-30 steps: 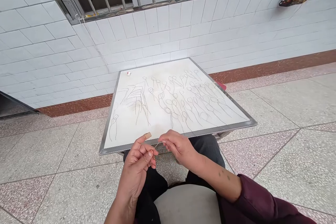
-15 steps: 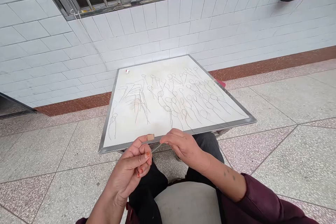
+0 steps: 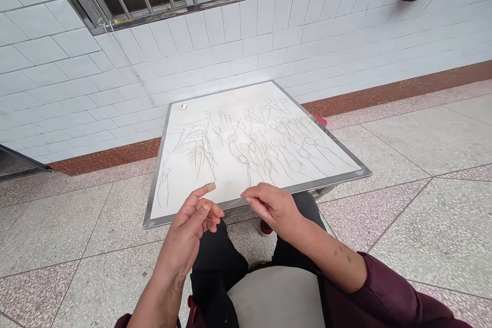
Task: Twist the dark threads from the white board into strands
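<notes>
A fine strand that looks like thin wire (image 3: 232, 205) stretches between my two hands, just over the near edge of the table. My right hand (image 3: 272, 210) pinches one end between thumb and forefinger. At the other end are the curled fingers of my left hand (image 3: 192, 228), with the thumb close against them; the exact contact is too fine to see. My left forefinger points up and away, a tan strip of tape (image 3: 210, 186) around its tip. Beyond my hands, many similar wires bent into loops with long tails (image 3: 269, 164) lie on the white tabletop (image 3: 226, 192).
A grey metal rim (image 3: 161, 219) borders the table, which stands by a white tiled wall (image 3: 230, 36). A small red-and-white item (image 3: 183, 107) rests at its far left corner. Straight wires (image 3: 188, 136) lie at the left. My knees are under the near edge.
My hands have moved slightly apart, lengthening the strand seen between them. The left fingers have loosened a little and the left hand has shifted left. The camera view has turned slightly.
</notes>
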